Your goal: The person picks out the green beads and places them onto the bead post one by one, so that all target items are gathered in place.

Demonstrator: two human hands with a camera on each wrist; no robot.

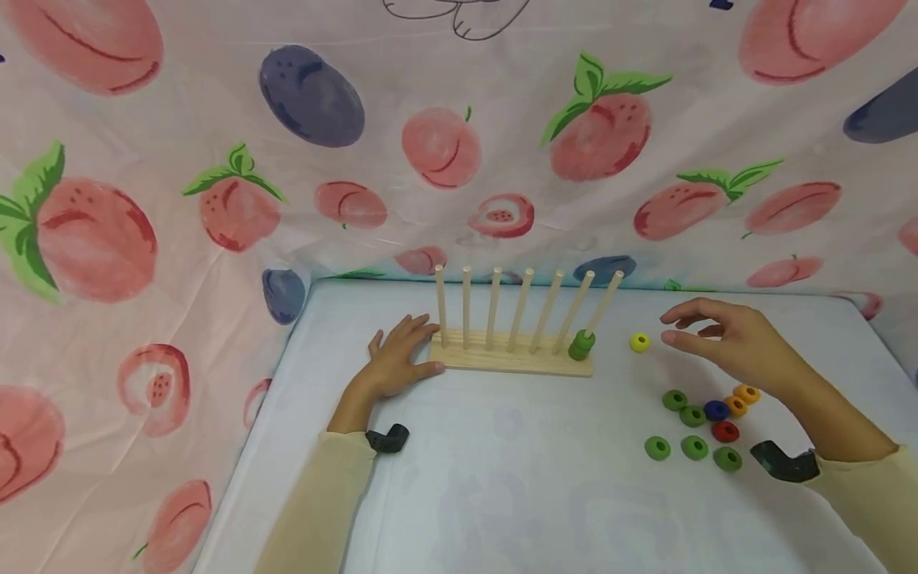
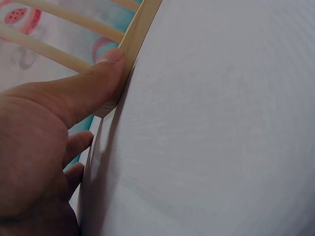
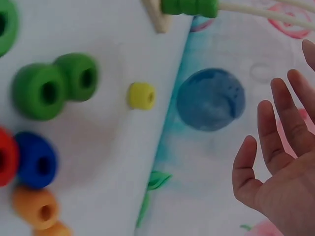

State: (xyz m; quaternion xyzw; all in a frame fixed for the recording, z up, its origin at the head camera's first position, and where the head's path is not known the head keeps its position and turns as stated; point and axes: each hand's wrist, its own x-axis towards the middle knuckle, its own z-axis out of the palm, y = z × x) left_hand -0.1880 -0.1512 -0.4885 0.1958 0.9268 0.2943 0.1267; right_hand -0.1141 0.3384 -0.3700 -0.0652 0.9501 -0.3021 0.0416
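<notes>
Wooden and pale, a peg rack [image 1: 509, 362] stands towards the back of the white bench [image 1: 502, 462], its seven pegs [image 1: 493, 307] in one row. Stacked green beads [image 1: 582, 345] sit low on the rightmost peg; their exact count is hard to tell.

The left hand [image 1: 393, 360] grasps the rack's left end, thumb [image 2: 96, 86] against the front of the base and the other fingers spread towards the back. The right hand [image 1: 746, 343] is released, palm free and fingers loosely bent, raised near a yellow bead [image 1: 640, 342] that lies right of the rack.

Closer to the person, more beads rest loose on the bench: five green ones [image 1: 694, 447], two orange ones [image 1: 747, 394] touching, a blue one [image 1: 715, 410] beside those, and a red one [image 1: 725, 431] just in front of the blue. Fruit-printed cloth [image 1: 445, 72] hangs behind.
</notes>
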